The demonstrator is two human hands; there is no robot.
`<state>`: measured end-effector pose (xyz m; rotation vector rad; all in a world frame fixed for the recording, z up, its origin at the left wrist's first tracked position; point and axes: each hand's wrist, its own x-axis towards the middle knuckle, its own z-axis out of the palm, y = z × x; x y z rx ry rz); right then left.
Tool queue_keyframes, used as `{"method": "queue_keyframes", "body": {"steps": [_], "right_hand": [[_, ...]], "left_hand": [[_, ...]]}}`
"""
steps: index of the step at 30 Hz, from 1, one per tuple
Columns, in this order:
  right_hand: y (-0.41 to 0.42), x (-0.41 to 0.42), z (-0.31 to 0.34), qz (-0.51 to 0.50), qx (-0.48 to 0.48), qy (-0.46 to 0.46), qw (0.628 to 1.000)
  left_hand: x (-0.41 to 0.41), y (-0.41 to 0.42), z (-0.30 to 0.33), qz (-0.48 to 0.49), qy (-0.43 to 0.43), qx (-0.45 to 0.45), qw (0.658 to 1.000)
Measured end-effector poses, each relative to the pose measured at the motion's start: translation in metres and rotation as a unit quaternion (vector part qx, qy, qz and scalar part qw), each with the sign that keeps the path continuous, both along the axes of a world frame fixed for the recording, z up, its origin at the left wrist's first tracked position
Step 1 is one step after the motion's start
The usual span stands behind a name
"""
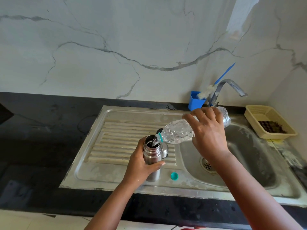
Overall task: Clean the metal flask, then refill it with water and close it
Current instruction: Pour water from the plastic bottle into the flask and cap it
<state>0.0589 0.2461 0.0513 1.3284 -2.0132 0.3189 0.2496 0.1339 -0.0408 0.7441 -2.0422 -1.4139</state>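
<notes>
The metal flask (152,155) stands upright and uncapped on the steel drainboard (116,141). My left hand (141,165) grips its body from the left. My right hand (208,131) holds a clear plastic bottle (178,131) tilted mouth-down to the left, and water runs from its teal-ringed neck into the flask's mouth. Behind the flask, partly hidden, sit the flask's metal cup lid (165,151) and a dark stopper (160,130). A teal bottle cap (174,176) lies on the steel just right of the flask's base.
The sink bowl (245,156) with its drain lies to the right under a chrome tap (227,87). A blue holder (196,100) with a brush stands at the wall. A beige basket (270,122) sits at far right. Black counter (41,138) spreads left.
</notes>
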Motion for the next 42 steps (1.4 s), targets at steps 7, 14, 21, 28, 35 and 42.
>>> {"method": "queue_keyframes", "body": {"steps": [7,14,21,28,35,42], "right_hand": [[-0.0007,0.0001,-0.0011,-0.003,0.003,-0.010,1.000],[0.0001,0.0016,0.0017,-0.002,0.003,-0.011,1.000],[0.0011,0.0025,0.0022,-0.006,0.008,-0.015,1.000],[0.0005,0.0028,0.0044,-0.003,0.008,-0.007,1.000],[-0.0010,0.0030,0.0082,0.004,0.003,0.003,1.000],[-0.0027,0.0007,0.0083,0.006,-0.002,0.022,1.000]], "left_hand": [[0.0007,0.0009,0.0021,0.002,-0.002,0.002,1.000],[0.0003,0.0004,-0.0008,0.007,-0.008,0.000,1.000],[0.0005,0.0003,-0.0012,0.008,-0.008,0.001,1.000],[0.0009,0.0007,-0.0005,0.006,-0.006,0.001,1.000],[0.0013,0.0011,0.0000,0.004,-0.007,0.005,1.000],[0.0013,0.0015,0.0006,0.005,-0.006,0.002,1.000]]}}
